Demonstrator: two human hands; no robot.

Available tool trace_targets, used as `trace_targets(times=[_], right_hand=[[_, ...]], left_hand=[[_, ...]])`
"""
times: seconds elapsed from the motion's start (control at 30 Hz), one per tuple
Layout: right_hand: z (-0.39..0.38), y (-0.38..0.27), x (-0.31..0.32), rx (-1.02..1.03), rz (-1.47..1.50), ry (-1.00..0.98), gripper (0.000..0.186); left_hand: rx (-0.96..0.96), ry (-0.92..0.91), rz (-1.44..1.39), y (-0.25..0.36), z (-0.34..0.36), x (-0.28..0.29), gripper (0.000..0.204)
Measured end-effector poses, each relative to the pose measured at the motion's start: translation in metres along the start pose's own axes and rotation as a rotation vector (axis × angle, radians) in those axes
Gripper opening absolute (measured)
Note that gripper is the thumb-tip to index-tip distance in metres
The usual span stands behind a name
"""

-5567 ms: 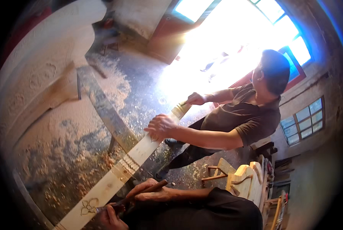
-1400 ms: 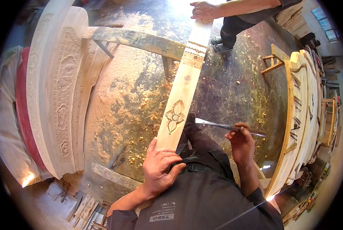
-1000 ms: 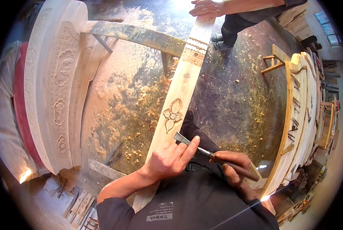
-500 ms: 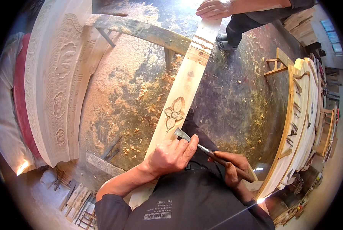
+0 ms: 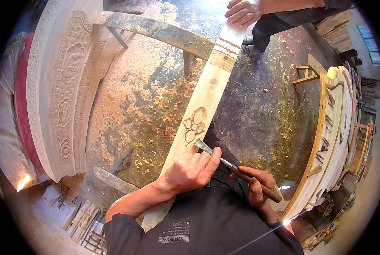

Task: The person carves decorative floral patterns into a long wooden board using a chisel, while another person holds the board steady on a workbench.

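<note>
The left hand, spread flat on the board earlier, now curls its fingers around the chisel; the right hand grips its handle.

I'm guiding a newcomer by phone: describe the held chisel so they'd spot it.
Find the long pale board up the middle, then its carved flower. Beside the flower's lower tip, a flared chisel slants down into the right hand. Unlike the tools on the slab at right, it's gripped.
</note>
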State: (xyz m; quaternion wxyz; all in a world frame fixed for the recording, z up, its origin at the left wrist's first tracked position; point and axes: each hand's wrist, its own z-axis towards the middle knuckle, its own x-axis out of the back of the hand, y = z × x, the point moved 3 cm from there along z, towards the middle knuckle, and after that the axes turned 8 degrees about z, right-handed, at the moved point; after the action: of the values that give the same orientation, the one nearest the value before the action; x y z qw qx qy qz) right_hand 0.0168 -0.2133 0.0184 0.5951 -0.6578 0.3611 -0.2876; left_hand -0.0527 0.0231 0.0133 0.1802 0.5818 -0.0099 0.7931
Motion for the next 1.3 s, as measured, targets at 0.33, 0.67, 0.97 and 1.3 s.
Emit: trace_targets(times=[0.33,0.67,0.97,1.3], right_hand=[[0.000,-0.002,-0.004,0.050,-0.027,0.034,0.047],[0.005,-0.014,-0.007,0.078,-0.150,-0.013,0.040],[-0.044,-0.030,0.038,-0.012,-0.086,-0.001,0.055],[-0.027,-0.084,0.015,-0.089,-0.748,-0.053,0.050]], left_hand=[[-0.005,0.019,-0.027,0.000,-0.001,-0.002,0.047],[-0.039,0.247,-0.237,0.008,0.027,-0.002,0.048],[-0.150,0.031,-0.479,0.008,0.039,-0.029,0.013],[-0.154,0.067,-0.455,0.009,0.040,-0.032,0.011]])
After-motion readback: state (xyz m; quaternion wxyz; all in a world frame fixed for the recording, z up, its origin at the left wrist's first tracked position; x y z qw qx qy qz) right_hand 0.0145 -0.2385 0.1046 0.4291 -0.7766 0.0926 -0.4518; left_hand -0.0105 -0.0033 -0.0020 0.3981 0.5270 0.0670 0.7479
